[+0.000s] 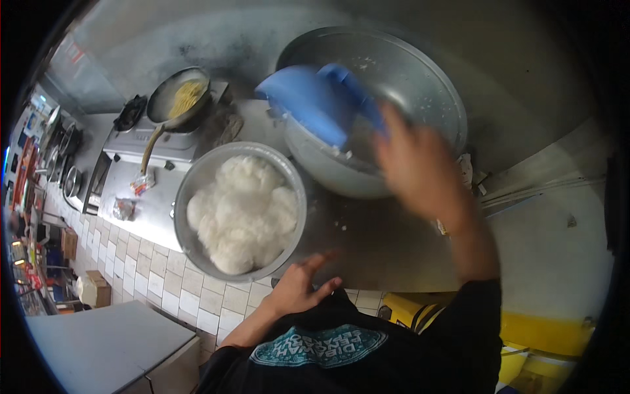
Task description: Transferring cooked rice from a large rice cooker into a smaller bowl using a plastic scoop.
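Note:
My right hand grips the handle of a blue plastic scoop, blurred by motion. The scoop is over the left rim of a large metal pot, and a few white rice grains cling to its lip. More grains stick to the pot's inner wall; my hand and the scoop hide part of its inside. Left of it stands a round grey tub heaped with cooked white rice. Close to the tub's lower right edge, my left hand has its fingers apart and holds nothing.
A wok with yellow noodles sits on a gas stove at the upper left. Small plastic packets lie on the steel counter. A white cabinet top is at the lower left, yellow bags below the counter.

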Motion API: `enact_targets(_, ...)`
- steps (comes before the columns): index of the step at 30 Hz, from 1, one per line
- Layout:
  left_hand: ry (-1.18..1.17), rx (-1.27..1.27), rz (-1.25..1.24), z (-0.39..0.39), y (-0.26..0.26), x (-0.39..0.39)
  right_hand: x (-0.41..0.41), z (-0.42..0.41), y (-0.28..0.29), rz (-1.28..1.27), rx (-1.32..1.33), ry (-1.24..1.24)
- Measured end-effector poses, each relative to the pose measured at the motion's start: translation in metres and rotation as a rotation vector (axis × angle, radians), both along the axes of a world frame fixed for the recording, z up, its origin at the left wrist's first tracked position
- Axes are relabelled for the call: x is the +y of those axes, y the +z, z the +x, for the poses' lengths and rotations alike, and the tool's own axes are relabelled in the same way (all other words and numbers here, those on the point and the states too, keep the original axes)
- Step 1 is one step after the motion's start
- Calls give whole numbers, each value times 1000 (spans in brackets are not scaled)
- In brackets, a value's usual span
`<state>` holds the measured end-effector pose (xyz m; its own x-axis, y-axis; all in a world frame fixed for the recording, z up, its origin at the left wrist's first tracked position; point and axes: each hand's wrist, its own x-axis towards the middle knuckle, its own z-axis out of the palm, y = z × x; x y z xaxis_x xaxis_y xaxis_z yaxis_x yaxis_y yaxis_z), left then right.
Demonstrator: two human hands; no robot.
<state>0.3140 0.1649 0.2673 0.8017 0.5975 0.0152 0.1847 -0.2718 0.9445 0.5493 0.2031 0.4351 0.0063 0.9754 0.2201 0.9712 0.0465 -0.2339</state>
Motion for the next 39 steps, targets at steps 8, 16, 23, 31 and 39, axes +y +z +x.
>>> enact_targets(8,544,-57,387,135,-44,72,157,205,-143,-647,-405,194)
enact_targets(16,658,111,108,155,-50,71,184,177,-207,-725,-74,609)
enact_targets(23,659,98,203,156,-50,71,133,161,-167,-828,-7,494)
enact_targets(31,653,27,606,138,-52,69,79,140,-104,-1121,899,95)
enact_targets(39,62,-80,326,45,-20,11,71,38,14,-771,664,40)
